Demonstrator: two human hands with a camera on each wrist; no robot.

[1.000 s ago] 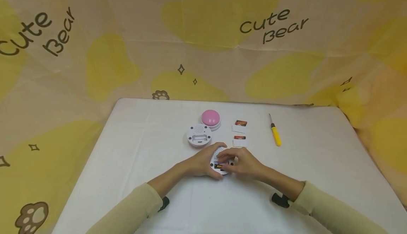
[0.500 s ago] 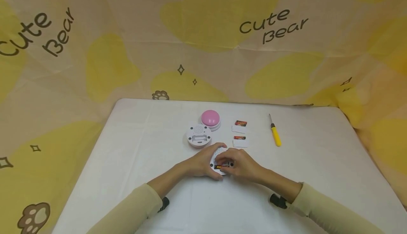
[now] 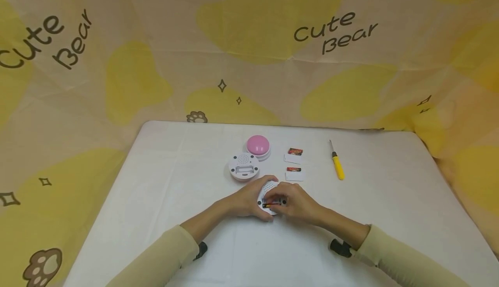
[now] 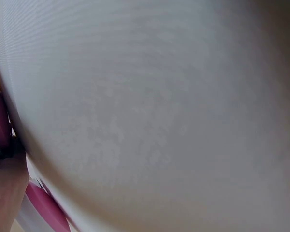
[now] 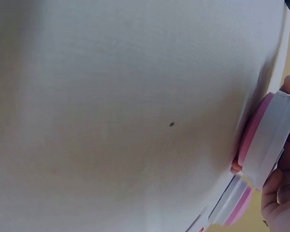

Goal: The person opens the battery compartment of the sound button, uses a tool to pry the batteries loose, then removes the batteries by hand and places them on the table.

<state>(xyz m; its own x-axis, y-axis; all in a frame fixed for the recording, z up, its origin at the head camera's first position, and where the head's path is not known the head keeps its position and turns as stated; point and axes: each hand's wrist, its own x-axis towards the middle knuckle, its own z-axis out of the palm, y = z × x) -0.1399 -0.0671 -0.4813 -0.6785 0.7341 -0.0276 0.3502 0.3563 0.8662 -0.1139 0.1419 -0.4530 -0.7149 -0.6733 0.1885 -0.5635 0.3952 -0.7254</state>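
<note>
My left hand point(image 3: 246, 199) grips a round white recordable button point(image 3: 268, 187) from its left side, thumb and fingers around its rim. The button is turned over, its speaker holes and battery compartment facing up; its pink top point(image 5: 254, 129) points down in the right wrist view. A black-and-orange battery point(image 3: 267, 206) lies at the compartment's near side. Over it, my right hand point(image 3: 299, 202) bends its thumb and fingers onto the battery, partly hiding it. Only a small part of my left hand point(image 4: 8, 188) shows in the left wrist view.
Behind the hands lies another upturned button point(image 3: 238, 175) with a bare battery compartment, beside a pink-topped button point(image 3: 258, 145). To their right are batteries point(image 3: 295, 151) with small white covers point(image 3: 293, 158). A yellow-handled screwdriver point(image 3: 337, 165) lies farther right on the white table point(image 3: 187, 161).
My right hand's fingers have shifted slightly over the compartment, and the battery has turned and sits a little nearer to me. My left hand keeps the same grip.
</note>
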